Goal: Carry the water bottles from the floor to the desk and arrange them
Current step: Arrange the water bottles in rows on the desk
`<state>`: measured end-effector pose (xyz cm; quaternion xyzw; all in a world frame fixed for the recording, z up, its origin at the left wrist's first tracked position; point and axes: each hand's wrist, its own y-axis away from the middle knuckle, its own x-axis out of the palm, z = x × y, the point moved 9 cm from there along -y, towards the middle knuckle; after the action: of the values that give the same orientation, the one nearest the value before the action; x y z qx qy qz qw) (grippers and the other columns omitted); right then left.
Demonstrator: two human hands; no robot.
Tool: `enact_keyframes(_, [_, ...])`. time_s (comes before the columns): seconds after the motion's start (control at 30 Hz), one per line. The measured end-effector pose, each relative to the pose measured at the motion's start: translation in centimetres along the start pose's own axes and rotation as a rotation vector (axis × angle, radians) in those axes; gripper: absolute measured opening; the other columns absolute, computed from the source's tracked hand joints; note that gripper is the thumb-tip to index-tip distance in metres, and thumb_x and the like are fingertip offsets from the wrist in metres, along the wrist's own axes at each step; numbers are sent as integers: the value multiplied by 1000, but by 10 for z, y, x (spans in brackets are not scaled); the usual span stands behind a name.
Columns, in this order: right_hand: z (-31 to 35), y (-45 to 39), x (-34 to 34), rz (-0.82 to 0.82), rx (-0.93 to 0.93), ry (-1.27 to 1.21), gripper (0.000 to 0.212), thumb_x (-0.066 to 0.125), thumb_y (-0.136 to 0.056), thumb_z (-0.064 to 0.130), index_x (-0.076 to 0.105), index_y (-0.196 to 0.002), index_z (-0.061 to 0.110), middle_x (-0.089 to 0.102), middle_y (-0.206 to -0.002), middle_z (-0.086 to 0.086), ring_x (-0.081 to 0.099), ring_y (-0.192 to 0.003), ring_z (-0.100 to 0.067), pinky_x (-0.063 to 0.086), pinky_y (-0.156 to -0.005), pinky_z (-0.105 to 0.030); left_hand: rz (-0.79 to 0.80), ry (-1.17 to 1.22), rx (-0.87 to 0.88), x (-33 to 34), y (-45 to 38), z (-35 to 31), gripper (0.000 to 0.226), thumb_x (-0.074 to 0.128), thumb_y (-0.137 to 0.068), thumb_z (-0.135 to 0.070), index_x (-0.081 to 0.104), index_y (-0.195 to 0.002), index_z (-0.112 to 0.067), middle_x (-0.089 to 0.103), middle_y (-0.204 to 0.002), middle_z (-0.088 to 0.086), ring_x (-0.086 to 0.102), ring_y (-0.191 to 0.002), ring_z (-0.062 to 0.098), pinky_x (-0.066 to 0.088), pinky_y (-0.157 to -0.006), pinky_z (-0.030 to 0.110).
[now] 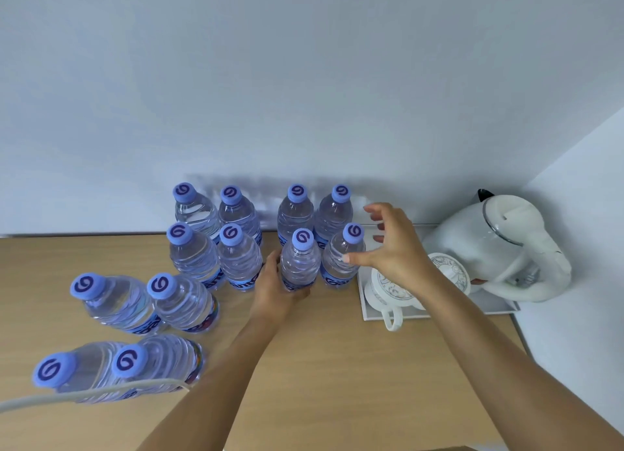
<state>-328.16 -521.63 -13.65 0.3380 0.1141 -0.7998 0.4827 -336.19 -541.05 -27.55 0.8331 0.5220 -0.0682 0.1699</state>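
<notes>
Several clear water bottles with blue caps stand upright on the wooden desk [337, 366]. Two rows stand against the wall, and more stand at the front left [118, 302]. My left hand [273, 288] grips the lower body of one bottle [300, 261] in the second row. To its right stands the end bottle [344, 254]. My right hand [391, 244] hovers beside that end bottle with fingers spread; its thumb tip lies against the bottle's side. It holds nothing.
A white tray [499, 307] at the desk's right end carries a white electric kettle [499, 244] and white patterned cups [388, 292]. A white cable [84, 395] crosses the front-left bottles. Walls close the desk at the back and right.
</notes>
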Motion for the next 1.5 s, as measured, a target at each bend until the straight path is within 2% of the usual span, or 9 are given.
enact_keyframes(0.17, [-29,-13,34,222,133,-13,73,91,-61,12,55,-124,18,63,-122,1,59,-112,-19,49,-91,-31,4,6,5,4,0,-3,67,87,-64,-12,47,-115,-28,63,-114,-1,62,-105,16,53,-92,44])
enact_keyframes(0.3, [-31,-15,41,228,129,-46,64,90,-60,11,58,-114,21,65,-103,8,62,-90,-10,42,-67,-13,21,3,-4,7,-2,-5,64,88,-64,-14,49,-113,-26,65,-112,-2,64,-103,15,54,-91,43])
enact_keyframes(0.47, [-33,-13,40,222,123,-50,67,90,-61,11,57,-119,19,64,-104,8,59,-90,-10,39,-66,-9,29,5,5,11,-4,-7,63,88,-63,-11,50,-112,-24,66,-111,0,64,-104,17,54,-91,43])
enact_keyframes(0.63, [-31,-12,41,284,116,-8,74,86,-63,6,51,-127,21,64,-108,5,60,-96,-16,42,-66,-12,57,14,-4,10,2,-16,76,89,-59,-10,42,-112,-41,62,-108,-20,61,-99,-3,47,-74,8])
enact_keyframes(0.77, [-36,-18,39,357,144,43,73,68,-73,-7,43,-136,21,59,-125,0,58,-109,-21,51,-82,-30,100,93,62,3,7,-39,95,89,-59,-6,32,-118,-53,53,-110,-47,51,-105,-23,42,-76,-2])
enact_keyframes(0.9, [-42,-38,23,233,171,30,62,51,-86,-10,41,-143,12,49,-143,-6,52,-125,-22,46,-98,-35,191,191,22,0,4,-50,112,87,-62,-7,19,-147,-32,46,-137,-21,49,-122,-5,50,-86,13])
enact_keyframes(1.0, [-39,-52,25,208,158,15,62,52,-90,-6,38,-147,13,50,-142,-11,53,-126,-26,46,-100,-36,237,210,33,2,0,-61,110,82,-65,4,17,-142,-39,50,-132,-16,56,-111,-4,57,-78,20])
enact_keyframes(1.1, [-31,-61,32,211,120,-64,57,55,-91,-2,43,-144,15,56,-136,-12,57,-121,-28,49,-101,-44,243,169,98,4,-3,-73,101,76,-66,12,28,-132,-46,63,-118,-1,64,-103,15,58,-80,39])
enact_keyframes(1.5, [-33,-64,36,185,122,-185,49,59,-90,-1,50,-136,14,61,-130,-13,60,-116,-27,51,-99,-46,203,122,134,0,-5,-72,100,79,-62,8,32,-130,-49,65,-114,-9,66,-100,6,59,-78,28])
